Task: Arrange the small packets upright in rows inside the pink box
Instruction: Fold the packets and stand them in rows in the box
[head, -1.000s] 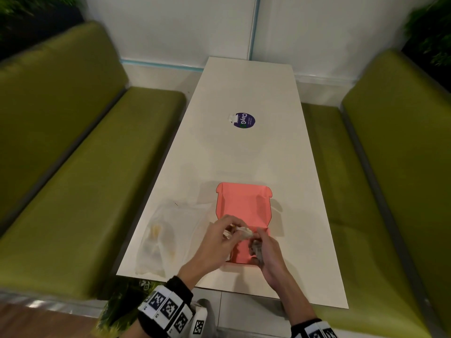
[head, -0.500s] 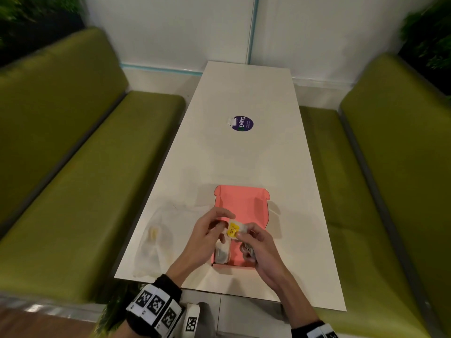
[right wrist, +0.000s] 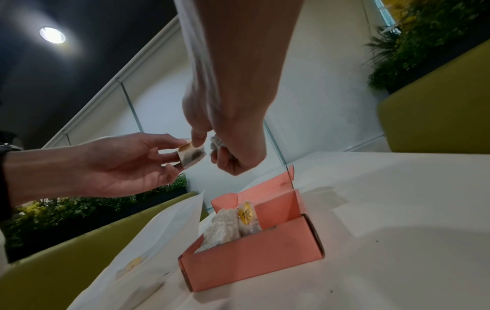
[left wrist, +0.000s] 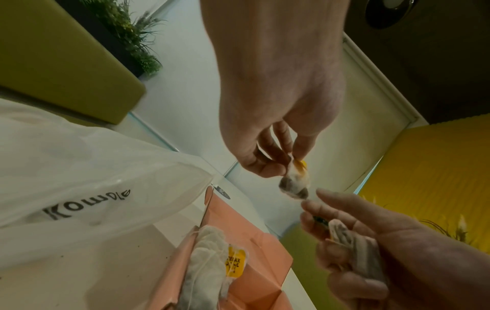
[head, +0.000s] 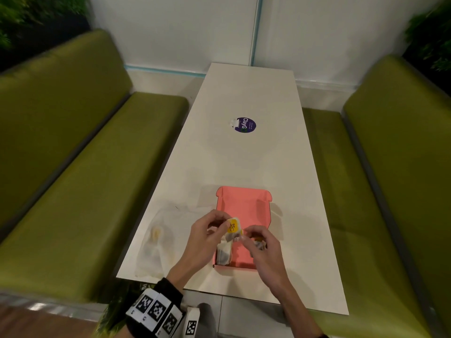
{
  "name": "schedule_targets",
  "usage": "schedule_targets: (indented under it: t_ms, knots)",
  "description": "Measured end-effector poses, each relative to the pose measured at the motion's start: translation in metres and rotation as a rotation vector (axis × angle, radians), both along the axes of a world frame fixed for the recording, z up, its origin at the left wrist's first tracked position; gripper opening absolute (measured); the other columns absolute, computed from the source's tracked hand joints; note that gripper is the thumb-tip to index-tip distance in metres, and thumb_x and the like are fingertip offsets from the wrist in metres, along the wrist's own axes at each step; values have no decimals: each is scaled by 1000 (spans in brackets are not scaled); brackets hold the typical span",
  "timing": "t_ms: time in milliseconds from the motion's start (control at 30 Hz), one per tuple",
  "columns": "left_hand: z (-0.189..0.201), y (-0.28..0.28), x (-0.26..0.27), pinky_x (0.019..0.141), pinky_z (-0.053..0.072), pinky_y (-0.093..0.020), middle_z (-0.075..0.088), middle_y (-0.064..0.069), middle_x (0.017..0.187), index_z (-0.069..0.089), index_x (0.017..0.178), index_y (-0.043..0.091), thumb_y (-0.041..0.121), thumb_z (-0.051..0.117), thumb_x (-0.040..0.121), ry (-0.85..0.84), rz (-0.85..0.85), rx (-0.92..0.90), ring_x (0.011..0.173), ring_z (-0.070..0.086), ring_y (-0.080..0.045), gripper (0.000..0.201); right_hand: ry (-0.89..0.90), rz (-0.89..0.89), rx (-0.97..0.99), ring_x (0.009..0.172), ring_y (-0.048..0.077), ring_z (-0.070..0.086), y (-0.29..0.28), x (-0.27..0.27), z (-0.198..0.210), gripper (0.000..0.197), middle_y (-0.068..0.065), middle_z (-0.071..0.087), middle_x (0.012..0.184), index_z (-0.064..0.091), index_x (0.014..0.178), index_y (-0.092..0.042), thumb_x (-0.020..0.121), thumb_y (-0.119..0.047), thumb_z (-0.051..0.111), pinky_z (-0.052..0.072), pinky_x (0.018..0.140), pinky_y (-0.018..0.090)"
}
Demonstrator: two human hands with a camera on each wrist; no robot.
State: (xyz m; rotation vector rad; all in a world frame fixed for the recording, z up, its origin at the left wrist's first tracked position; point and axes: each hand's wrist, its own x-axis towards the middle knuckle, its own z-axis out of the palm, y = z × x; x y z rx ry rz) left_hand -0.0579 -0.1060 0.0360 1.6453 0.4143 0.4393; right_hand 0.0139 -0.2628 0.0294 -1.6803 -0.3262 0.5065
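The pink box lies open near the table's front edge, its lid flat behind it. A few white packets, one with a yellow tag, stand along its left wall. Above the box my left hand pinches one yellow-tagged packet by its top. My right hand touches that packet with a fingertip. Its other fingers curl round a bunch of packets.
A clear plastic bag with printed lettering lies flat on the white table, left of the box. A purple round sticker sits mid-table. Green benches flank both sides, and a wall closes the far end.
A second ago both hands were bunched low over the box's near end. Now they have risen a little, and the yellow-tagged packet sits between them.
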Motion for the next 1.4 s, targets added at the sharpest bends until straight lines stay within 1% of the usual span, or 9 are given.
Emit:
schedule_targets:
  t_ms: [100,300,533,733,833,900,1067,1267,1400]
  knots:
    - [2,-2,2,63,49,-26,68,4,86,68,94,13,6,63,95,-5,-11,-2,76,62,-12,9,-59,37,17,88,8,64,5,-1,5,16,-7,68,92,67,100,-24,88,-17,73,51,77,21]
    - [6,-4,3,64,48,-26,68,6,86,67,94,15,9,63,95,-16,-23,-28,79,62,-13,7,-61,112,106,70,4,63,14,-7,18,6,1,73,80,68,91,-10,94,-8,63,46,65,13]
    - [10,0,-1,63,46,-22,64,8,85,63,91,14,7,60,97,-24,-41,15,79,60,-11,10,-107,212,-117,83,5,63,5,-8,7,6,-10,69,88,68,92,-22,89,-19,71,46,73,16]
    - [12,-2,-1,68,53,-22,64,-2,89,61,92,9,4,58,98,-17,-112,-5,83,62,-18,8,-195,105,-77,83,7,65,10,-4,22,23,-10,65,89,61,113,-33,92,-26,68,52,71,16]
    - [14,-3,-1,73,57,-27,63,-6,89,62,94,9,5,57,98,-20,-117,5,85,62,-26,7,-262,162,-70,83,2,65,14,-6,23,13,-19,67,86,64,99,-27,95,-14,63,47,72,11]
    - [13,-3,-2,71,52,-22,63,-2,88,61,93,12,6,57,98,-2,-112,61,84,60,-23,9,-281,184,-100,82,3,63,11,-7,19,13,-21,67,84,65,92,-26,96,-14,62,46,71,11]
    - [12,-6,-5,67,49,-16,63,-6,88,61,94,8,5,57,98,6,-122,57,79,60,-17,7,-281,196,-126,82,1,64,8,-5,22,4,-19,68,82,69,92,-23,93,-20,66,45,70,9]
    - [13,-5,0,66,50,-23,66,4,88,63,93,14,9,60,97,3,-113,106,83,62,-15,7,-326,204,-169,80,6,64,9,0,20,9,-12,68,81,68,90,-20,95,-15,63,48,69,14]
    - [-2,-2,-4,70,50,-22,62,13,107,58,112,26,18,61,96,112,-74,232,93,60,-7,18,-277,226,-351,73,0,60,-1,14,-3,8,-19,66,75,69,84,-25,91,-20,68,44,64,12]
